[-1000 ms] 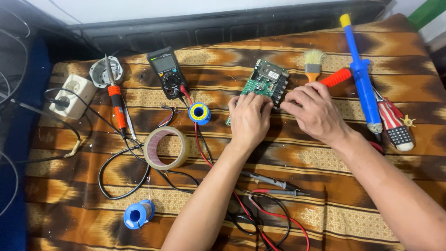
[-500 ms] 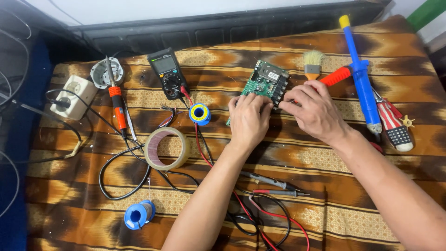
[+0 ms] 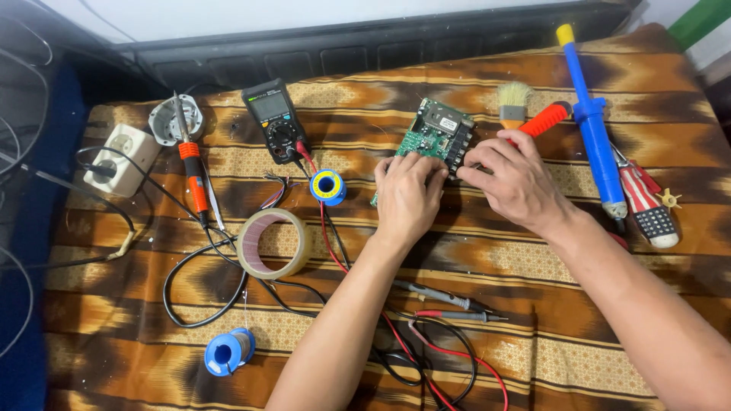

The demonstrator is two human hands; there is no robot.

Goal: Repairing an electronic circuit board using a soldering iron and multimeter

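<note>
- Green circuit board (image 3: 438, 133) lies on the brown patterned cloth (image 3: 533, 304) that covers the counter, near its far middle, tilted a little, with black parts along its right edge.
- Left hand (image 3: 407, 194) lies palm down over the board's near edge; its fingers are bent and their tips press on the board, so the grip is a loose, half-closed hold on that edge.
- Right hand (image 3: 518, 183) sits just right of the board, fingers curled inward, tips touching the board's right side by the black parts. Whether it pinches something small there cannot be told.
- The two hands nearly meet at the board's near right corner.
- Behind the right hand lie a small brush (image 3: 514, 103) and an orange handle (image 3: 547, 119); the handle's near end is hidden by the knuckles.
- A blue solder sucker (image 3: 590, 125) with a yellow tip lies further right, and beside it a screwdriver (image 3: 647, 202) with a striped handle.
- Left of the board: a black multimeter (image 3: 274, 122), with red and black leads running toward the person, and a small blue and yellow spool (image 3: 327, 186).
- Further left: a soldering iron (image 3: 194, 171) with an orange grip, a round metal stand (image 3: 175, 119), a white socket (image 3: 122, 160).
- A tape roll (image 3: 272, 243) and a blue spool (image 3: 227, 352) lie nearer the person; two probes (image 3: 449, 301) lie under the left forearm.
</note>
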